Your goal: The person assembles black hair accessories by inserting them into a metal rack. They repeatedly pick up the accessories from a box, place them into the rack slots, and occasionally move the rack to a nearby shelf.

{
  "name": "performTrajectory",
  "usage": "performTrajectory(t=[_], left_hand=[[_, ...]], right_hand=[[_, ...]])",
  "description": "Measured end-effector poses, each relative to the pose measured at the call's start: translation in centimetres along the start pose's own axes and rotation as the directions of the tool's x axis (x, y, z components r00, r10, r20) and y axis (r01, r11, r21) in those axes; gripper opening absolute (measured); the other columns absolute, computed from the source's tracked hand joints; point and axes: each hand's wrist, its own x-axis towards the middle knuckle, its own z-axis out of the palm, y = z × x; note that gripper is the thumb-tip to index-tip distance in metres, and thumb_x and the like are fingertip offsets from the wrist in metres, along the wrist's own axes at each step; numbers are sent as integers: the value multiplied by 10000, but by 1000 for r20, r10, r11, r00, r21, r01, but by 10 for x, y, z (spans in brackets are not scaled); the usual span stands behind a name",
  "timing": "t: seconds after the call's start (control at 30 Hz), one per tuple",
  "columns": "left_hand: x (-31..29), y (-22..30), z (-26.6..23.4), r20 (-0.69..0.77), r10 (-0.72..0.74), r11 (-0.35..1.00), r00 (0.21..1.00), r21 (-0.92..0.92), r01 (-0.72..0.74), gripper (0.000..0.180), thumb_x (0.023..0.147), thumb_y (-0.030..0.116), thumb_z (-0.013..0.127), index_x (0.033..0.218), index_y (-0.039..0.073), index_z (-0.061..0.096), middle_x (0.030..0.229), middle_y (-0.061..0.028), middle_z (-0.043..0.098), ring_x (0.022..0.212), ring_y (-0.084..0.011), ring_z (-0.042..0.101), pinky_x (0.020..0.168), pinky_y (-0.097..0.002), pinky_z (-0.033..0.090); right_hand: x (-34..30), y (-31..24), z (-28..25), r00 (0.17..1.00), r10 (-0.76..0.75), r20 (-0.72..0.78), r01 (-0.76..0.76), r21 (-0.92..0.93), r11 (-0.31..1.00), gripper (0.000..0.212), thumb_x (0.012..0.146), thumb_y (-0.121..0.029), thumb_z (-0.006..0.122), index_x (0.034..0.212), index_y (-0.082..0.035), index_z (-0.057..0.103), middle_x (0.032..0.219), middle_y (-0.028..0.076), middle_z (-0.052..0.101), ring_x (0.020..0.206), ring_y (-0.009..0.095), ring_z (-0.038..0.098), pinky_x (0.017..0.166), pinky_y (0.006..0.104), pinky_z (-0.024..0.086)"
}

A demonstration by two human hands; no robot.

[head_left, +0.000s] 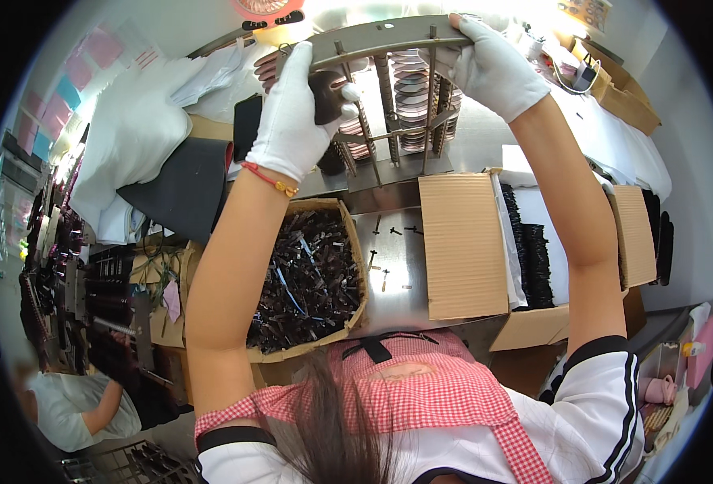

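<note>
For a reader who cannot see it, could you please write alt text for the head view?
A person's white-gloved right hand grips one end of a metal rack of stacked rounded pieces, the left hand at its other end. Nearer the body are a box of small dark parts and, to its right, an open carton of black pieces.

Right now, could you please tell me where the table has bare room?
The metal table shows a small bare patch near its front edge, between the box of dark pieces and the cardboard flap. Farther back, scattered small parts crowd it.
</note>
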Motion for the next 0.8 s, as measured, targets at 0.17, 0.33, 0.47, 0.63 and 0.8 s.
performTrajectory(t=[0.17,0.33,0.47,0.63,0.8], left_hand=[[17,-2,-13,15,27,997,1000,67,-28,333,1025,340,503,1162,52,599,1005,-98,694,720,-182,583,569,-276,449],[40,5,-13,50,2,999,999,41,-4,288,1024,304,508,1127,41,564,1025,-114,675,749,-170,590,569,-267,473],[54,23,-5,83,24,999,996,45,-28,273,1010,290,532,1097,37,585,988,-92,672,757,-160,595,582,-245,478],[61,29,-7,20,44,993,999,105,-46,260,1003,278,544,1053,32,612,941,-69,671,707,-132,581,545,-220,461],[53,13,-18,-36,15,998,999,53,-14,238,1014,303,529,1113,93,579,999,-74,659,677,-129,519,498,-204,384]], right_hand=[[15,13,1,990,-51,128,53,-12,998,322,1050,-294,435,1179,-26,559,1177,175,644,1108,307,642,1013,416,501],[43,12,0,944,-8,329,12,-10,1000,498,1081,-358,324,1329,36,500,1259,206,624,1092,289,647,953,428,544],[61,-4,5,949,105,297,-132,72,989,460,1059,-366,380,1237,17,561,1145,187,668,945,280,678,821,399,588],[49,9,0,927,134,350,-236,266,935,437,1063,-329,367,1274,21,523,1233,200,630,1086,301,636,920,419,548],[48,33,-6,934,-176,311,272,-301,914,268,1045,-232,473,1201,-17,508,1214,147,614,1004,237,614,862,364,530]])
